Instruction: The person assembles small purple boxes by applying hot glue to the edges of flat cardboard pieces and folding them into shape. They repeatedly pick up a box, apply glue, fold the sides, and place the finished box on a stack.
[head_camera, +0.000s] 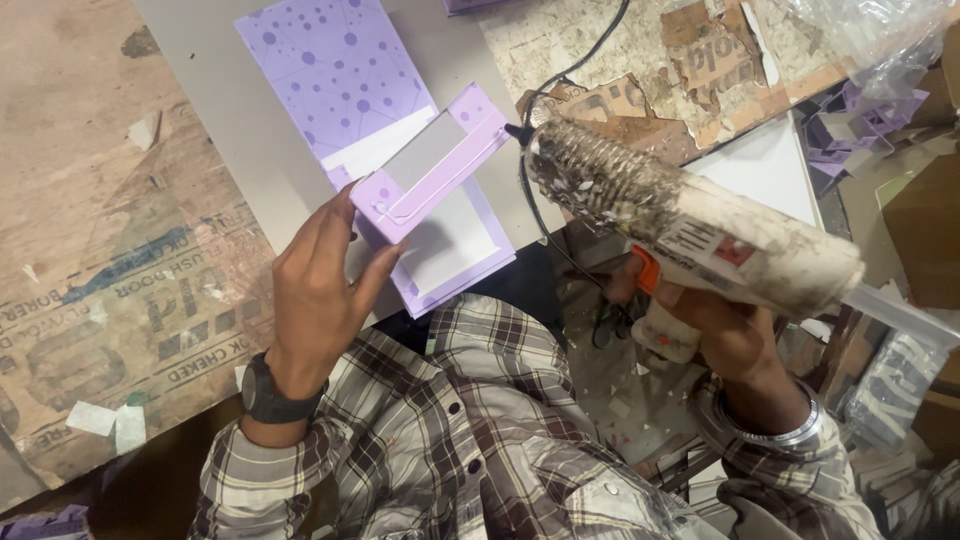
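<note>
My left hand holds a lilac cardboard box piece by its lower left corner, tilted up above the table edge. A thin bead of glue runs along its upper flap. My right hand grips a dirty white hot glue gun with an orange trigger. The gun's nozzle points left and sits right at the upper right edge of the lilac piece. A black cord runs from the gun up across the table.
A flat lilac sheet with a dot pattern lies on a grey board behind the held piece. Worn cardboard covers the table at left. More lilac pieces, a white sheet and crumpled plastic wrap lie at right.
</note>
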